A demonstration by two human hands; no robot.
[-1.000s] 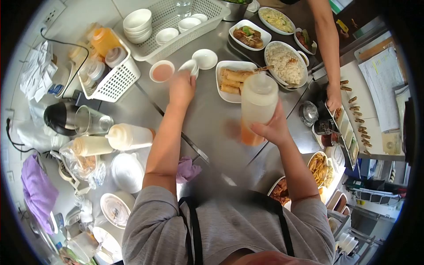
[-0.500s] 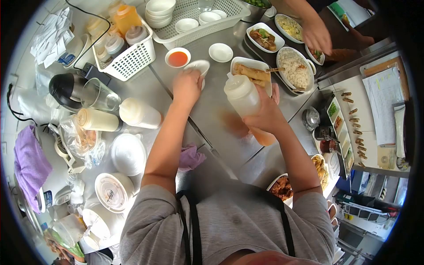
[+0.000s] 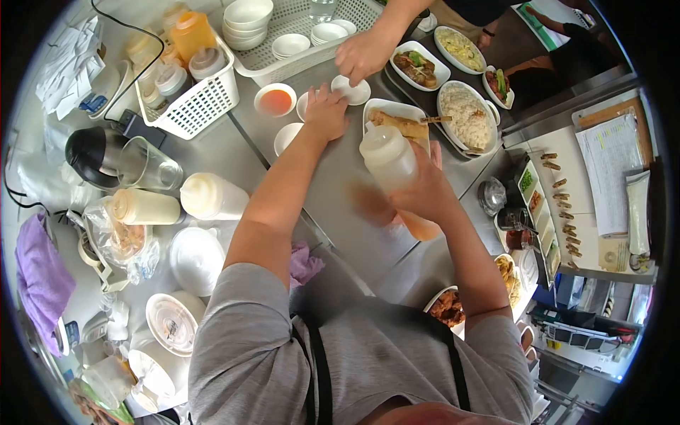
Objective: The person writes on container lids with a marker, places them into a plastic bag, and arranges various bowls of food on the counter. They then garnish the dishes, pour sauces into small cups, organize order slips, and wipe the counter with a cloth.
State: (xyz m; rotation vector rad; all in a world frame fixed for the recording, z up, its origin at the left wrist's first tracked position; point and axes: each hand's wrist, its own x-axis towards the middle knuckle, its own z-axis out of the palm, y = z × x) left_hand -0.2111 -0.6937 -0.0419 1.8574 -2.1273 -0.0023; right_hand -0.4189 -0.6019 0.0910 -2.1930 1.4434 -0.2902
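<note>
Steel counter (image 3: 333, 180) | right hand (image 3: 425, 185): squeeze bottle (image 3: 388, 159) | long axis diagonal | nozzle (image 3: 369, 127) upper-left

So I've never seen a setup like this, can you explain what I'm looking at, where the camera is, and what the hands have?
There's no machine here, just a person working with bare hands. The camera is worn on their head, looking forward and down, so their arms stretch away from you. The right hand holds a tilted squeeze bottle, orange toward its lower end. The left hand is spread beside some small white dishes; whether it grips one is hard to tell. On the metal counter you can also see a bowl of orange-red sauce, golden rolls and rice. The hand at the top belongs to someone else.
</note>
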